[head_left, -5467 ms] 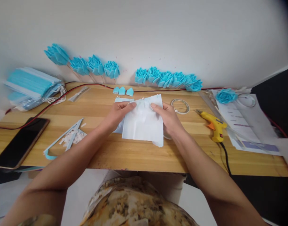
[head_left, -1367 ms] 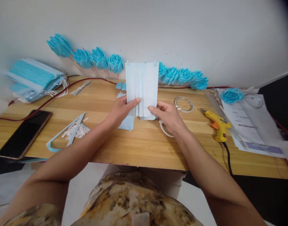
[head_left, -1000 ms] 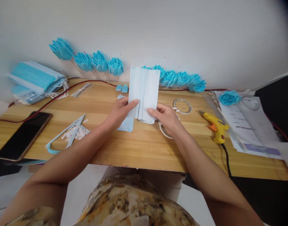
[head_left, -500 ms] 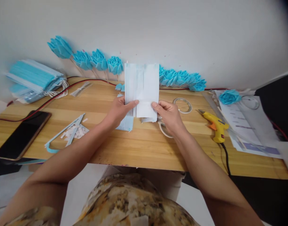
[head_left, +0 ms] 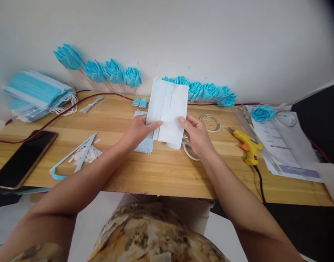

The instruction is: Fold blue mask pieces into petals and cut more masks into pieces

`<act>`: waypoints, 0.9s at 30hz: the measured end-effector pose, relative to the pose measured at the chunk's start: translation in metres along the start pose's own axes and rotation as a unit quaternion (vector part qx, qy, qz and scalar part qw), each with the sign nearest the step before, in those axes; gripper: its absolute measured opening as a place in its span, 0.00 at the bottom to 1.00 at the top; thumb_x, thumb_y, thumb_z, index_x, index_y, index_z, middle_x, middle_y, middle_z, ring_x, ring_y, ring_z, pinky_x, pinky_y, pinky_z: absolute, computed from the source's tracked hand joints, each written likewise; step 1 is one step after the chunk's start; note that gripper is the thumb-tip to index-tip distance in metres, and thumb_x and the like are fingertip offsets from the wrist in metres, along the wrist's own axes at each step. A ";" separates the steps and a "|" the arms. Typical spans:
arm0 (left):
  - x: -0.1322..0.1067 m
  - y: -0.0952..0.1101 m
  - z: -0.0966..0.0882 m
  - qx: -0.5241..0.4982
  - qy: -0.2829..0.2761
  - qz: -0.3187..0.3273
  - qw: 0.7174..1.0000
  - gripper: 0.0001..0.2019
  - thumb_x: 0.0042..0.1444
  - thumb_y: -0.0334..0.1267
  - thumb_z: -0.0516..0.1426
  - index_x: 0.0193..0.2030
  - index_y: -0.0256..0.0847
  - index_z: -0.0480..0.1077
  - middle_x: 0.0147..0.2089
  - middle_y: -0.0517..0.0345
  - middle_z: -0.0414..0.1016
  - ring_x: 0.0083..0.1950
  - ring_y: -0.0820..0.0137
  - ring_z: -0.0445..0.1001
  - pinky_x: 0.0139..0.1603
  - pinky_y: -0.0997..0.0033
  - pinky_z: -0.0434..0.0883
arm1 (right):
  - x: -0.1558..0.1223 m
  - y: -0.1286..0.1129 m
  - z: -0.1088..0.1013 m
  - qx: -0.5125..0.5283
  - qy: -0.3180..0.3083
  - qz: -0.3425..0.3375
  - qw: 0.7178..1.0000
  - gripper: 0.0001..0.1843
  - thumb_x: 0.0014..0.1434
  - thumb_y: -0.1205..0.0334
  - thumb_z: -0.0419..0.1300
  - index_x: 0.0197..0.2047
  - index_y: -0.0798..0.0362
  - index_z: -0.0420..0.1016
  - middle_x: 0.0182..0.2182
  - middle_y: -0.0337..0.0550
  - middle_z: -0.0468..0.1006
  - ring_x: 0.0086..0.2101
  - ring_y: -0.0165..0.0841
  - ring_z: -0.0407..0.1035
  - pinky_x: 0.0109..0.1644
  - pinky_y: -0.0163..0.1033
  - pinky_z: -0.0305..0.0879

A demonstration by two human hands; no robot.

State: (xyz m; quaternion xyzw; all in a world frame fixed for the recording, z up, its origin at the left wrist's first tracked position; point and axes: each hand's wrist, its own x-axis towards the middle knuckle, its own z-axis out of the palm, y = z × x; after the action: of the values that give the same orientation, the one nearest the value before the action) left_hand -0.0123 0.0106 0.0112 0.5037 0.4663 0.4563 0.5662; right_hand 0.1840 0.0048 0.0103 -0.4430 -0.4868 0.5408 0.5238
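Note:
Between my hands, above the wooden table, is a pale, pleated face mask with no ear loops showing, partly unfolded and slightly tilted. My left hand pinches its left edge, thumb on the near face. My right hand grips the right edge the same way; the fingers behind the sheet are hidden. Under it lies a light blue mask piece, partly covered by my left hand. Scissors rest beneath my right hand, mostly hidden. Small blue cut pieces sit just behind the mask.
Blue flowers on sticks lean on the wall, with more flowers at right. A mask stack, phone and scraps are left. A tape roll, yellow glue gun and papers are right; a cable crosses the table.
The mask in my hands has tilted, its top moving right and slightly down. Both hands keep their grip. The whole view has shifted slightly.

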 end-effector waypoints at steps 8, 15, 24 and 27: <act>-0.005 0.004 0.001 0.041 -0.073 0.017 0.996 0.22 0.51 0.56 0.65 0.36 0.36 0.76 0.37 0.51 0.81 0.37 0.63 0.77 0.38 0.65 0.72 | -0.002 0.000 0.002 -0.011 0.027 -0.004 1.000 0.17 0.47 0.47 0.73 0.36 0.49 0.83 0.34 0.39 0.82 0.33 0.33 0.72 0.38 0.41 0.69; -0.005 0.000 0.001 -0.005 -0.032 -0.008 0.999 0.23 0.47 0.54 0.69 0.39 0.35 0.77 0.39 0.48 0.83 0.39 0.60 0.79 0.39 0.64 0.75 | -0.007 0.002 0.005 -0.014 -0.031 0.018 0.999 0.15 0.52 0.46 0.71 0.33 0.49 0.82 0.28 0.37 0.78 0.29 0.30 0.68 0.33 0.37 0.66; -0.005 0.003 0.000 -0.006 -0.003 -0.029 1.000 0.19 0.45 0.50 0.68 0.33 0.36 0.74 0.33 0.53 0.79 0.32 0.66 0.75 0.31 0.68 0.71 | -0.002 -0.001 0.002 0.003 -0.002 0.022 1.000 0.16 0.50 0.48 0.72 0.27 0.51 0.77 0.22 0.33 0.70 0.23 0.25 0.61 0.28 0.33 0.61; -0.007 0.005 0.002 0.012 -0.001 -0.029 1.000 0.19 0.46 0.51 0.68 0.33 0.36 0.75 0.33 0.53 0.80 0.32 0.66 0.75 0.31 0.68 0.71 | -0.004 -0.002 0.003 0.008 -0.032 0.041 0.999 0.16 0.51 0.46 0.71 0.32 0.50 0.79 0.26 0.36 0.76 0.27 0.27 0.67 0.30 0.34 0.64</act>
State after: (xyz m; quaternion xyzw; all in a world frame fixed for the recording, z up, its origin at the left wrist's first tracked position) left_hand -0.0117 0.0043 0.0164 0.4973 0.4851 0.4337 0.5739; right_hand 0.1819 0.0010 0.0121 -0.4410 -0.4806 0.5796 0.4884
